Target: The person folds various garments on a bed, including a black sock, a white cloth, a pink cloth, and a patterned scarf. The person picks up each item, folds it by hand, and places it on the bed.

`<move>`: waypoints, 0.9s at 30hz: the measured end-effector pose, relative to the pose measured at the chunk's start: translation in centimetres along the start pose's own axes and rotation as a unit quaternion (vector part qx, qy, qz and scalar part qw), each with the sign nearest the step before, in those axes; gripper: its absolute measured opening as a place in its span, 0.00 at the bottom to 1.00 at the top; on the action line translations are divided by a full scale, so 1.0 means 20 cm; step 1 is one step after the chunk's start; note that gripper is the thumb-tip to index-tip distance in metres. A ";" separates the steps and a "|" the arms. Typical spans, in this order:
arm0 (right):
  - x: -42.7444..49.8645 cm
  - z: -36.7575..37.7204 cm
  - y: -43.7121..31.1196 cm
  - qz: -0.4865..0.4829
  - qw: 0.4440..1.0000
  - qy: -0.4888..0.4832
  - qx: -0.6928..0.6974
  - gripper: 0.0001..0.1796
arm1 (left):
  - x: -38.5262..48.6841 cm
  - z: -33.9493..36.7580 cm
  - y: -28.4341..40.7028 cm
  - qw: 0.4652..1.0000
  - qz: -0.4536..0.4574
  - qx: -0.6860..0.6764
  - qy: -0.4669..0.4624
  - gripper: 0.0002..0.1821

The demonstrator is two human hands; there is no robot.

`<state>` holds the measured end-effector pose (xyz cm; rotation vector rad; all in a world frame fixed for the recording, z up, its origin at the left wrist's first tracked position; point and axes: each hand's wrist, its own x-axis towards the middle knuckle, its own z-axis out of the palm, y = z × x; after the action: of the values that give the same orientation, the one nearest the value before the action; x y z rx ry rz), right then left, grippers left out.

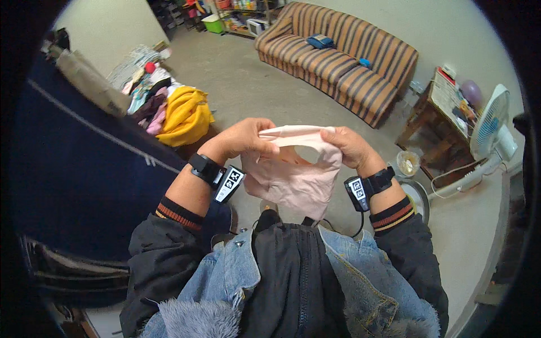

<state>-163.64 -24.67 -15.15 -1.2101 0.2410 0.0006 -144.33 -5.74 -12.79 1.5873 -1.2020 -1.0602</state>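
Observation:
A pale pink cloth garment (291, 181) hangs in the air before me, stretched between both hands. My left hand (249, 137) pinches its upper left edge, thumb on the near side. At the upper right edge, my right hand (348, 145) grips the fabric in the same way. An oval opening near the top lets the floor show through. The lower part of the cloth droops in wrinkles above my feet. Which kind of garment it is, I cannot tell for sure.
A heap of clothes with a yellow cloth (186, 116) on top lies at left, beside a dark blue covered surface (84, 169). A striped sofa (338, 59) stands ahead. On the right are a wooden table (439, 110), an electric fan (492, 118) and a plastic tub (408, 163).

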 end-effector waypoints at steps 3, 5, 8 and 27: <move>-0.01 -0.11 -0.07 -0.043 0.998 -0.001 0.053 0.23 | 0.20 0.00 -0.06 0.982 0.054 0.181 -0.019 0.15; 0.03 -0.21 -0.18 -0.071 0.994 0.013 0.076 0.23 | 0.41 -0.06 -0.06 0.986 -0.006 0.164 -0.007 0.12; 0.24 -0.28 -0.32 -0.102 0.987 0.046 0.116 0.23 | 0.65 -0.28 -0.12 0.992 -0.009 0.126 0.026 0.13; 1.49 -0.83 -0.88 -0.139 0.975 0.071 0.158 0.17 | 1.43 -1.36 -0.31 0.921 0.021 -0.380 0.084 0.06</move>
<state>-135.30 -50.11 -9.85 -0.9173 0.1856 -0.3573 -111.93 -28.91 -14.88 1.0045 -0.5811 -1.1472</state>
